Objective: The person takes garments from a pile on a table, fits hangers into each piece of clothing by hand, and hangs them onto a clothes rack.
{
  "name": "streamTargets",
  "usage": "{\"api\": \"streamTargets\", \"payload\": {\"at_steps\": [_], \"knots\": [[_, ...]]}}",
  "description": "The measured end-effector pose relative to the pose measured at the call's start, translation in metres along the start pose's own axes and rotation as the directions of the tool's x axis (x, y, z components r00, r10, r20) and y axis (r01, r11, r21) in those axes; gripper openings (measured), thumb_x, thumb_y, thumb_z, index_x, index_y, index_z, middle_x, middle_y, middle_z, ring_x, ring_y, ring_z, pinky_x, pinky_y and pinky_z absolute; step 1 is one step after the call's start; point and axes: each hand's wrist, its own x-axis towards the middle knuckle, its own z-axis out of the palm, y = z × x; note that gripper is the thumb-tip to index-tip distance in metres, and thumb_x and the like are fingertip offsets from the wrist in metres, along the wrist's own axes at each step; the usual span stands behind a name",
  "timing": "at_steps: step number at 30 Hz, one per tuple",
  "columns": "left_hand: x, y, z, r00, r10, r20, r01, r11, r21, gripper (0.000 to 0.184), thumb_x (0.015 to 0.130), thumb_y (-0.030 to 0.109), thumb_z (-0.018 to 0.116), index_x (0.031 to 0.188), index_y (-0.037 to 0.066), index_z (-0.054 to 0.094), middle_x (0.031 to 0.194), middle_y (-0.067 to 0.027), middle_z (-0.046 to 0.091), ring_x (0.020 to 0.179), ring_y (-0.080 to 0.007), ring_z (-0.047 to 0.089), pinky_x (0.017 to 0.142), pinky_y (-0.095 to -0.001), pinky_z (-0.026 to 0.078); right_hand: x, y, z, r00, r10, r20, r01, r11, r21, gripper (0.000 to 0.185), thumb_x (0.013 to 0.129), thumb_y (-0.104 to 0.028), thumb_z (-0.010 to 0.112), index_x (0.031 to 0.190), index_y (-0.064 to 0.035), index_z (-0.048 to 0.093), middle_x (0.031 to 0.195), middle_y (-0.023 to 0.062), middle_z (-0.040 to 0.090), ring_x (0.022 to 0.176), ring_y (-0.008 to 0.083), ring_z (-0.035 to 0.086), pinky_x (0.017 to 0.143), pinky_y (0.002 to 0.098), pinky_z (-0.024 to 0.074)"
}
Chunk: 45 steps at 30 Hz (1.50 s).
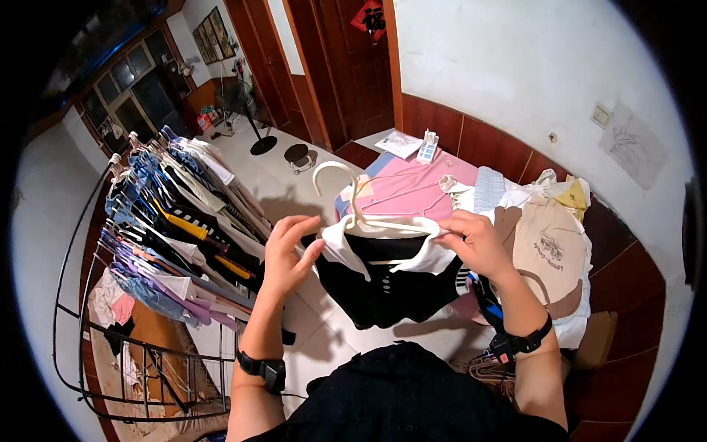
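Held up in front of me is a black shirt (pixel 390 295) with a white collar (pixel 346 247), small light marks down its front and stripes on one sleeve. A white clothes hanger (pixel 390 227) runs inside its neck, its hook pointing up and to the left. My left hand (pixel 291 254) is at the shirt's left shoulder, thumb and fingers on either side of the cloth. At the opposite shoulder, my right hand (pixel 475 243) pinches the shirt by the collar and the hanger's end. The fingertips are partly hidden by cloth.
On my left stands a black metal rack (pixel 62 313) full of hanging clothes (pixel 184 214). To the right, a bed or table with a pink cover (pixel 420 184) bears more hangers and a beige garment (pixel 549 250). Beyond are a stool (pixel 297 156) and a fan (pixel 263 144).
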Motion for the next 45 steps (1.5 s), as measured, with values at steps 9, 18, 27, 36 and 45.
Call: {"api": "streamTargets", "payload": {"at_steps": [9, 18, 27, 36, 45], "knots": [[-0.024, -0.048, -0.046, 0.925, -0.357, 0.132, 0.380, 0.842, -0.383, 0.021, 0.081, 0.004, 0.073, 0.101, -0.001, 0.069, 0.086, -0.0054, 0.066, 0.079, -0.0118, 0.060, 0.072, -0.0249, 0.047, 0.028, -0.040, 0.040, 1.000, -0.003, 0.026, -0.001, 0.988, 0.152, 0.021, 0.078, -0.002, 0.067, 0.098, -0.0040, 0.072, 0.075, 0.0082, 0.062, 0.066, 0.0172, 0.059, 0.061, 0.0289, 0.0456], [-0.049, -0.069, -0.089, 0.923, -0.385, -0.004, 0.322, 0.776, -0.542, 0.011, 0.081, 0.005, 0.071, 0.089, -0.002, 0.069, 0.084, -0.0034, 0.067, 0.078, -0.0102, 0.060, 0.073, -0.0251, 0.048, 0.044, -0.085, 0.090, 0.996, 0.003, 0.089, -0.006, 1.000, 0.029, 0.022, 0.080, -0.001, 0.062, 0.100, -0.0021, 0.072, 0.077, 0.0092, 0.063, 0.070, 0.0178, 0.063, 0.065, 0.0291, 0.0485], [-0.070, -0.089, -0.150, 0.964, -0.262, -0.049, 0.250, 0.953, -0.169, 0.021, 0.081, 0.006, 0.071, 0.101, 0.001, 0.066, 0.085, -0.0063, 0.068, 0.077, -0.0152, 0.063, 0.074, -0.0295, 0.050, 0.058, -0.113, 0.127, 0.998, -0.030, 0.062, 0.020, 0.988, 0.152, 0.021, 0.080, -0.002, 0.064, 0.099, -0.0020, 0.071, 0.084, 0.0100, 0.067, 0.074, 0.0169, 0.064, 0.066, 0.0280, 0.0484], [-0.097, -0.097, -0.175, 0.952, -0.298, 0.072, 0.304, 0.946, -0.110, 0.019, 0.082, 0.008, 0.073, 0.099, 0.003, 0.070, 0.074, -0.0049, 0.064, 0.068, -0.0101, 0.058, 0.064, -0.0243, 0.046, 0.079, -0.154, 0.168, 0.973, -0.201, 0.111, 0.198, 0.979, 0.036, 0.019, 0.085, -0.018, 0.068, 0.099, -0.0076, 0.072, 0.086, 0.0063, 0.067, 0.074, 0.0202, 0.062, 0.065, 0.0321, 0.0472], [-0.115, -0.113, -0.222, 0.931, -0.366, 0.012, 0.365, 0.927, -0.089, 0.017, 0.083, 0.010, 0.072, 0.095, -0.001, 0.068, 0.072, -0.0034, 0.062, 0.067, -0.0092, 0.054, 0.063, -0.0252, 0.046, 0.088, -0.150, 0.179, 0.954, -0.214, 0.209, 0.236, 0.968, -0.085, 0.019, 0.079, -0.011, 0.067, 0.097, -0.0051, 0.069, 0.084, 0.0133, 0.066, 0.082, 0.0290, 0.064, 0.073, 0.0361, 0.0492]]}}
